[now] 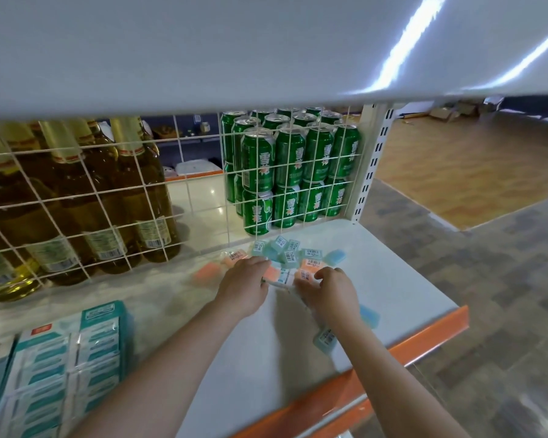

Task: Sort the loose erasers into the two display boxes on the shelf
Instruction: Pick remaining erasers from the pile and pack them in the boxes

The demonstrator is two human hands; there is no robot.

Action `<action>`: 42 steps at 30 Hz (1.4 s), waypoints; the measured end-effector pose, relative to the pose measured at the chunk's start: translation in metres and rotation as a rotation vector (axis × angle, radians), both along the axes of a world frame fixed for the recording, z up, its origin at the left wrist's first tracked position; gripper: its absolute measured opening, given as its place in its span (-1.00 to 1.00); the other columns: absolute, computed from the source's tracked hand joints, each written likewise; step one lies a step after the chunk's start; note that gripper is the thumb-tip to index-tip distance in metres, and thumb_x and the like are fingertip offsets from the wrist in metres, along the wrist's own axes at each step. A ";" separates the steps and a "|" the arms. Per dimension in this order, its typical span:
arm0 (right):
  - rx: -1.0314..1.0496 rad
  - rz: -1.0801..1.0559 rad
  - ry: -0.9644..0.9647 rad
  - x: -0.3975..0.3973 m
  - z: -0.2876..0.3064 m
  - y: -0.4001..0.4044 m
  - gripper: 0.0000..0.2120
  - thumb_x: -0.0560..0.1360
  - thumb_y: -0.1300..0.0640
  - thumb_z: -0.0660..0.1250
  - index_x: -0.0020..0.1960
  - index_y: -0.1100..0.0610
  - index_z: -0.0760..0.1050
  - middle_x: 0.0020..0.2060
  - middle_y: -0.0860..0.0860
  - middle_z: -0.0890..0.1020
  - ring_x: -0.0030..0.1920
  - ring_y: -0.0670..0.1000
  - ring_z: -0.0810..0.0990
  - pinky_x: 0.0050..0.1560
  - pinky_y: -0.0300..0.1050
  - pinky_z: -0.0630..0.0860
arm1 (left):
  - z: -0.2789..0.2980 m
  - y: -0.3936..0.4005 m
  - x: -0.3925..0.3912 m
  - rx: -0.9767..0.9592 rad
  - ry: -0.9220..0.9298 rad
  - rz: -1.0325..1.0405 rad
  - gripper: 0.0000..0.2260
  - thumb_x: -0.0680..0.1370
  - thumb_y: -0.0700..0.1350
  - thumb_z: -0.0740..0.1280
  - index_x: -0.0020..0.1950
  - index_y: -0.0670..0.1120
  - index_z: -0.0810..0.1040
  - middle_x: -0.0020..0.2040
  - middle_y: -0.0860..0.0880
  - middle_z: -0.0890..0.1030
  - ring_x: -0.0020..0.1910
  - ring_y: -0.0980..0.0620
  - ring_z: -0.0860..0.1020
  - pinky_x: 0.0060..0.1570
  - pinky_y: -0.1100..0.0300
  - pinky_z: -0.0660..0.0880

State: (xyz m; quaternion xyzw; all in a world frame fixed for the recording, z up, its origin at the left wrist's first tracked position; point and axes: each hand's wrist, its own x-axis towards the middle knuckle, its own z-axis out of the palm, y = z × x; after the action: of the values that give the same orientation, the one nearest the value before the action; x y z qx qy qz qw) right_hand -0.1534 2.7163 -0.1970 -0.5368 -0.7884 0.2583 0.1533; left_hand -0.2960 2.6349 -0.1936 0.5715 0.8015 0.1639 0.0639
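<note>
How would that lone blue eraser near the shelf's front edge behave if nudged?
The blue eraser looks flat and blocky, so it would probably slide, not roll. Its glossy wrap and the smooth white shelf suggest an easy slide; the orange edge is close.

Little here reads clearly. The green cans [290,172] far behind the wire grid carry large white Chinese characters, probably 雪花, though the mesh and blur leave that uncertain. The erasers [290,256] bear white barcode stickers with print too small to read. The teal boxes [73,352] at near left show a red badge and illegible lines. The bottles [76,197] at far left have barcoded back labels, unreadable.
</note>
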 end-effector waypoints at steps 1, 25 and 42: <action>-0.007 -0.005 -0.019 -0.002 0.001 0.000 -0.60 0.45 -0.13 0.27 0.07 0.18 0.51 0.01 0.11 0.51 -0.02 0.14 0.51 -0.11 -0.09 0.40 | 0.000 0.001 -0.001 -0.016 0.003 -0.006 -0.60 0.57 -0.15 0.20 0.42 -0.08 0.33 0.44 0.01 0.31 0.40 -0.01 0.28 0.34 0.19 0.25; 0.018 0.047 0.387 0.016 0.010 -0.020 -0.76 0.43 0.27 0.35 0.10 0.20 0.54 -0.30 -0.03 0.55 -0.30 -0.07 0.49 -0.27 -0.48 0.37 | -0.002 -0.018 0.005 0.211 -0.345 0.277 -0.87 0.52 -0.17 0.28 -0.06 -0.19 0.59 -0.10 -0.09 0.64 -0.08 -0.08 0.56 -0.17 0.16 0.37; -0.263 0.078 0.686 -0.011 0.018 -0.091 -0.76 0.46 0.38 0.25 -0.05 0.06 0.53 -0.37 0.01 0.58 -0.31 0.01 0.57 -0.03 0.06 0.55 | 0.014 -0.100 -0.016 0.340 -0.738 0.349 -0.80 0.42 -0.33 0.36 -0.20 -0.02 0.57 -0.08 -0.04 0.61 -0.09 0.02 0.57 -0.06 0.27 0.43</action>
State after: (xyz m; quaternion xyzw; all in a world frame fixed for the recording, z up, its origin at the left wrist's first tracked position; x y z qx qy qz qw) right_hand -0.1647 2.6256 -0.1791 -0.4037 -0.6711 0.5281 0.3283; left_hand -0.3116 2.5348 -0.1793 0.3332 0.7713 0.4948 0.2221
